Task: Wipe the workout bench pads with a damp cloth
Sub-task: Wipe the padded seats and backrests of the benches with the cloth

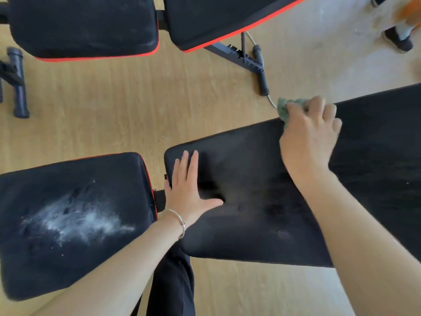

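Green cloth [283,107] sits bunched up at the far edge of the long black pad [250,179]. The right hand [309,133] holds it there with its fingers curled round it. This hand is blurry, so the cloth may be rubbing the top of the pad or only its edge.

The left hand [189,185] lies flat on the near end of the same pad. Its fingers are straight and close together, and the thumb sticks out to the side. A thin silver bracelet [180,221] is on that wrist.

Just left of the long pad is the seat pad [68,247]. It is black with a red edge, and a big smear of white dust [75,220] lies on its middle. The wooden floor [136,99] shows behind both pads. Farther off are two more black pads [84,26] with red edges.
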